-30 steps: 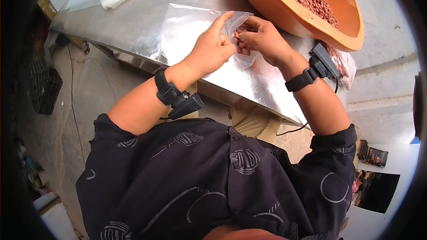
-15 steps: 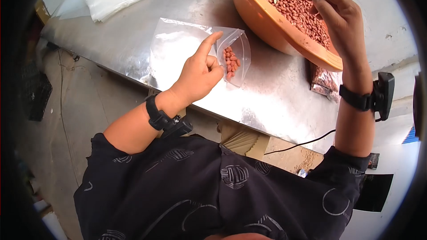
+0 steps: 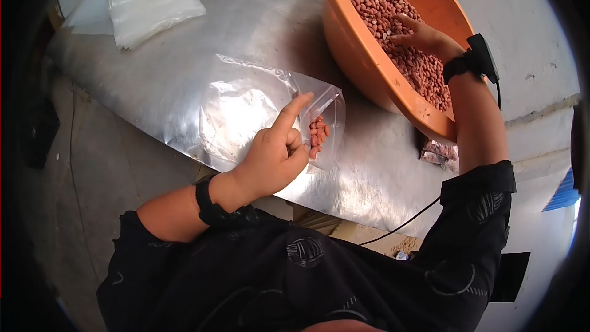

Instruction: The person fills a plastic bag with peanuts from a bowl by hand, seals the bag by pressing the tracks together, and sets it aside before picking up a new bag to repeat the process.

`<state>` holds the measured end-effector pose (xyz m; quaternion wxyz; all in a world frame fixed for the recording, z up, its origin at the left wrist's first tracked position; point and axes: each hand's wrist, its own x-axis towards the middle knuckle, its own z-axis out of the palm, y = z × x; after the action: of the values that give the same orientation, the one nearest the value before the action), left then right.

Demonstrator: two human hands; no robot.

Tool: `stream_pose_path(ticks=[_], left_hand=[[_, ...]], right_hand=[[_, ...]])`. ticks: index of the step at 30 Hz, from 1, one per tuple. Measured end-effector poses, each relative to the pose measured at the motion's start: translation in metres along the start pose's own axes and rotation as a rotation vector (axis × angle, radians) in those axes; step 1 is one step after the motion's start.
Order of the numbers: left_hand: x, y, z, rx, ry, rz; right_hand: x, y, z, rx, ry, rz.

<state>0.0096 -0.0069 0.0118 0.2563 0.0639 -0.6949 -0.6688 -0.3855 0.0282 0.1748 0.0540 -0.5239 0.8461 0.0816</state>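
Observation:
My left hand (image 3: 278, 157) is at a clear plastic bag (image 3: 246, 101) lying on the metal table. Its index finger stretches along the bag's mouth, and the thumb and other fingers are curled on the near edge. A few red-skinned peanuts (image 3: 317, 135) sit inside by the opening. My right hand (image 3: 427, 38) reaches over the orange basin (image 3: 362, 49), fingers apart and touching the heap of peanuts (image 3: 375, 3). Nothing shows held in it; part of the palm is hidden. Each wrist wears a black strap with a device.
A stack of empty clear bags (image 3: 157, 3) lies at the table's far left. Under the basin's right side rests a filled bag of peanuts (image 3: 437, 152). A black cable (image 3: 402, 224) runs past the near edge of the metal table (image 3: 369, 175).
My right hand has come down from above the basin's rim into the peanuts. My left hand stays at the bag. The whole view has shifted, so the table things appear lower.

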Motion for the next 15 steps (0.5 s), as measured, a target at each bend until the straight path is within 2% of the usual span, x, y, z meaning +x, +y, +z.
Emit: stream_pose_path(ticks=[2,5,6,9,10,13,14,15], left_hand=[[0.001,0.000,0.000,0.020,-0.003,0.030],[0.000,-0.002,0.001,0.051,-0.004,0.051],[0.000,-0.003,0.001,0.063,0.001,0.059],[-0.001,-0.002,-0.001,0.069,0.002,0.029],[-0.001,-0.002,-0.001,0.060,0.005,0.024],[0.000,-0.002,-0.001,0.040,0.012,0.019],[0.000,-0.003,-0.001,0.039,0.012,0.027],[-0.001,-0.003,-0.001,0.037,0.012,0.033]], right_hand=[[0.007,-0.002,0.019,0.080,0.069,-0.174],[0.007,-0.032,0.028,-0.134,-0.009,-0.204],[0.000,-0.040,0.027,-0.023,0.001,-0.204],[-0.008,-0.046,0.015,0.025,-0.172,-0.105],[-0.012,-0.043,0.016,-0.039,-0.005,-0.250],[-0.031,-0.044,-0.005,-0.052,0.020,-0.122],[-0.034,-0.034,-0.004,-0.136,0.124,-0.165],[-0.041,-0.032,-0.004,-0.068,0.185,-0.175]])
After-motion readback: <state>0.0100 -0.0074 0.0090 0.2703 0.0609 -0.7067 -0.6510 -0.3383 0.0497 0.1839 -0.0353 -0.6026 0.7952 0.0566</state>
